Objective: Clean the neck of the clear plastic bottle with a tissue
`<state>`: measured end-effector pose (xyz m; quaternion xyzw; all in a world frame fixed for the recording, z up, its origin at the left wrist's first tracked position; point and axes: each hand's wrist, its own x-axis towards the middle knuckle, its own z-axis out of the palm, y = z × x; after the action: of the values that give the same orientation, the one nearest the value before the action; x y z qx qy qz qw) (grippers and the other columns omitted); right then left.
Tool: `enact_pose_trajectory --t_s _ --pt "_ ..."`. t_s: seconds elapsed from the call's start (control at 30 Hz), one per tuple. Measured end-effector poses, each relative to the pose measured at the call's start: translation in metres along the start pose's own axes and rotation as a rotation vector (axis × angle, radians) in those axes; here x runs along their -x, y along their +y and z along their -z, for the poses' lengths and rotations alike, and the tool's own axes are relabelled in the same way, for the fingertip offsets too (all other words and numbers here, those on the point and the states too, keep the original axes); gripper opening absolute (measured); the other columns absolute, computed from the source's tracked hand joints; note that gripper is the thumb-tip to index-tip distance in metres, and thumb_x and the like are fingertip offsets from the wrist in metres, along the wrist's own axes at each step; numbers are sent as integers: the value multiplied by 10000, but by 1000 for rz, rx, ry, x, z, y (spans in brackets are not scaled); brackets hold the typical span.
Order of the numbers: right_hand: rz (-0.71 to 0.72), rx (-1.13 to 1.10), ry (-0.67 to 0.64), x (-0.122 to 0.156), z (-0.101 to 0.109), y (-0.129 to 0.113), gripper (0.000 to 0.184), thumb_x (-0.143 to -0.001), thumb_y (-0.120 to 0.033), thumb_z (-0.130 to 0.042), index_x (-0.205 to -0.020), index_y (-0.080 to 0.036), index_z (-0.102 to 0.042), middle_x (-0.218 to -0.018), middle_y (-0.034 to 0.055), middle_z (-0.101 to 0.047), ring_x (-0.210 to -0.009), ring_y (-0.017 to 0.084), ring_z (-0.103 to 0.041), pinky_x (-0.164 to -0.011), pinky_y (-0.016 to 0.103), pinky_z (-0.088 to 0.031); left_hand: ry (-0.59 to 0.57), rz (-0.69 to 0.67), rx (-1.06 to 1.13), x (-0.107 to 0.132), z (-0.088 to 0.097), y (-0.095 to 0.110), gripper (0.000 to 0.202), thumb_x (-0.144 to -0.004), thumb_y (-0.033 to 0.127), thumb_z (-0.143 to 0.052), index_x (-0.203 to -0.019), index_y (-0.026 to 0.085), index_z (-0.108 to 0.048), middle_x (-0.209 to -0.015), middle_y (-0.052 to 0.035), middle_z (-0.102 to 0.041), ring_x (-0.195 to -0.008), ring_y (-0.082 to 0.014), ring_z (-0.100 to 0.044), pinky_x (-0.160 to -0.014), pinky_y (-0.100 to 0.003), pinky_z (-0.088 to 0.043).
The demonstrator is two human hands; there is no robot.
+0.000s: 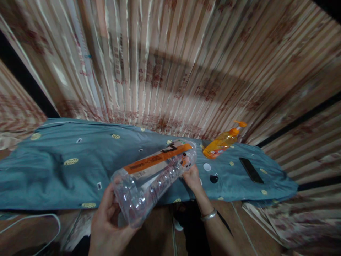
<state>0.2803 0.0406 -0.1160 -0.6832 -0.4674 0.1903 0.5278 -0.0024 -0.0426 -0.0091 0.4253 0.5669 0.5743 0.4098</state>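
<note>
Hands [106, 217] hold a clear container [157, 190], print blurred on its orange label [157, 157].

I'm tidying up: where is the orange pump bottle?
In the head view, the orange pump bottle is right of centre on the teal cloth, between the clear bottle and dark phone.

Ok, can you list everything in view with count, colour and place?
Clear container: 1, transparent, orange on label, centre
Cloth: 1, bluish, yellow motifs, across the middle
Pump bottle: 1, orange, cloth's far edge, right
Flat slab: 1, black, cloth's right end
Disc: 1, white, below the pump bottle
Small object: 1, black, near the disc
Curtains: count unclear, beige and reddish, background
Bars: at least 3, black, both sides
Cable: 1, white, lower left
Floor: 1, brown tiles, bottom
Bracelet: 1, silver, bottom, right of centre
Clothing: black, bottom
Left hand: 1, bare, container's near end
Right hand: 1, bare, container's far end
</note>
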Motion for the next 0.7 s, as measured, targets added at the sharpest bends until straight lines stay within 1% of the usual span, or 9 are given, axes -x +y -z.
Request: enact_pose_trajectory --t_s 0.1,0.23,0.3,0.4,0.53,0.63,0.7 --pt "-37 14 2 0 1 -2 653 -746 -475 -903 -1297 -197 -690 -1082 104 -846 -1009 342 -808 -880 442 -664 8 -20 6 0 1 -2 912 -526 704 -1007 -1305 296 -766 -1222 -31 -875 -996 -326 -866 -867 -403 -727" --pt "-38 -1 4 0 2 -6 589 -755 -458 -898 -1253 -210 -704 -1098 116 -844 -1038 347 -805 -872 425 -661 -13 -27 12 0 0 -1 881 -562 677 -1004 -1311 281 -761 -1183 -37 -879 -960 -325 -869 -843 -419 -733" --pt "-43 -14 4 0 2 -8 555 -767 -466 -889 -1230 -219 -706 -1083 106 -842 -1033 343 -806 -862 420 -660 -13 -37 15 1 -1 0 886 -570 665 -1004 -1323 271 -754 -1187 -44 -878 -950 -326 -870 -828 -427 -737" --pt "-54 -24 -2 0 3 -10 556 -771 -502 -875 -1222 -230 -699 -1066 84 -838 -1030 337 -806 -845 417 -660 -8 -46 20 1 -2 2 860 -594 661 -992 -1324 277 -749 -1205 -33 -877 -960 -312 -872 -832 -406 -734" --pt "-60 -20 -3 0 3 -12 563 -760 -520 -885 -1201 -225 -696 -1039 90 -841 -1003 335 -808 -828 404 -656 -2 -47 14 1 -3 5 869 -569 655 -1000 -1303 266 -745 -1201 -37 -881 -989 -321 -871 -863 -405 -729" --pt "-46 -16 1 0 2 -12 571 -752 -530 -906 -1195 -234 -699 -1035 95 -847 -1005 341 -806 -832 413 -658 0 -25 26 0 -2 6 807 -554 594 -1016 -1245 262 -759 -1139 -28 -888 -952 -324 -873 -843 -417 -736" --pt "-40 -10 7 -1 2 -12 594 -740 -534 -924 -1199 -232 -700 -1037 101 -850 -1012 349 -805 -844 426 -662 -1 -10 36 0 -2 7 780 -548 541 -1016 -1232 266 -763 -1131 -24 -888 -935 -322 -873 -827 -423 -738"
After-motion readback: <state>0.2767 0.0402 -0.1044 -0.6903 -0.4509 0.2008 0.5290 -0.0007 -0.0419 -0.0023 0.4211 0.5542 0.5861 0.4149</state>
